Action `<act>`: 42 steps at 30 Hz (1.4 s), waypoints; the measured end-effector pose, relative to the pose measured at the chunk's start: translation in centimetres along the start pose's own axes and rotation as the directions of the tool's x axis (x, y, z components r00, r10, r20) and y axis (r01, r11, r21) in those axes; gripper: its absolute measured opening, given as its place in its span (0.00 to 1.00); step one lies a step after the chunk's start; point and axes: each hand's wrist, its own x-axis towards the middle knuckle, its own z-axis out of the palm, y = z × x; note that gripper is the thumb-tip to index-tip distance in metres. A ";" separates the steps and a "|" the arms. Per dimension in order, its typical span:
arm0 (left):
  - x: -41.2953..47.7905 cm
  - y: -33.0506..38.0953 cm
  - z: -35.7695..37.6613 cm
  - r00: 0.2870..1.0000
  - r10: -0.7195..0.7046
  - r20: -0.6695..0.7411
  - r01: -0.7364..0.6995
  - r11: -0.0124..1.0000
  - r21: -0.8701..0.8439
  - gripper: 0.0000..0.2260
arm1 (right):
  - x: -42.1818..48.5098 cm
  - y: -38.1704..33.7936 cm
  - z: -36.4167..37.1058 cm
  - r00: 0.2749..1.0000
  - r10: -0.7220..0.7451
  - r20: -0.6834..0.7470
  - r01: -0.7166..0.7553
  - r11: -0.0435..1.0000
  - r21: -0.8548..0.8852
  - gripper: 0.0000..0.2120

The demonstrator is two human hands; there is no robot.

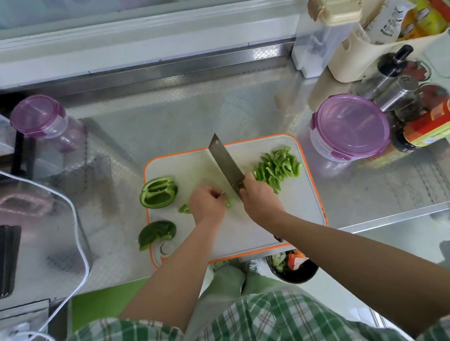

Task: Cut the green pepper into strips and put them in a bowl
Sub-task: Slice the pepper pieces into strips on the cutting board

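A white cutting board (293, 219) with an orange rim lies on the steel counter. My right hand (258, 197) grips the handle of a cleaver (225, 162), its blade pointing away across the board. My left hand (207, 203) has its fingers curled over a small green pepper piece (228, 202) right beside the blade. A pile of cut pepper strips (278, 168) lies at the board's right. One pepper half (158, 192) sits cut side up at the left edge. Another piece (155, 234) lies skin side up at the lower left. A small scrap (184, 209) lies by my left wrist.
A clear container with a purple lid (351, 126) stands right of the board, with bottles and a shaker (401, 93) behind it. A purple-lidded jar (42, 119) lies at the left. A dark bowl of scraps (292, 268) sits below the counter edge.
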 end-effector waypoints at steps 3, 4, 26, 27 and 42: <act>-0.2 0.1 0.1 1.000 -0.004 -0.014 0.004 1.000 0.013 0.05 | -0.5 0.4 -0.5 0.998 -0.058 0.015 0.057 0.998 0.032 0.07; -0.2 0.1 0.1 1.000 -0.008 -0.021 0.008 1.000 0.008 0.05 | -0.8 0.4 -0.6 0.997 -0.074 0.026 0.073 0.997 0.031 0.06; -0.6 -0.1 -0.3 0.998 -0.052 -0.031 0.051 0.998 -0.029 0.03 | -0.3 0.0 0.3 1.000 -0.018 0.018 0.018 1.000 -0.019 0.03; -0.7 -0.1 -0.3 0.998 -0.051 -0.034 0.050 0.998 -0.027 0.04 | -0.3 0.1 0.2 0.999 -0.033 0.018 0.034 0.999 -0.003 0.05; -0.9 0.0 -0.4 0.996 -0.080 -0.045 0.081 0.996 0.027 0.07 | -1.4 -0.7 0.9 0.987 -0.140 0.078 0.154 0.960 -0.236 0.04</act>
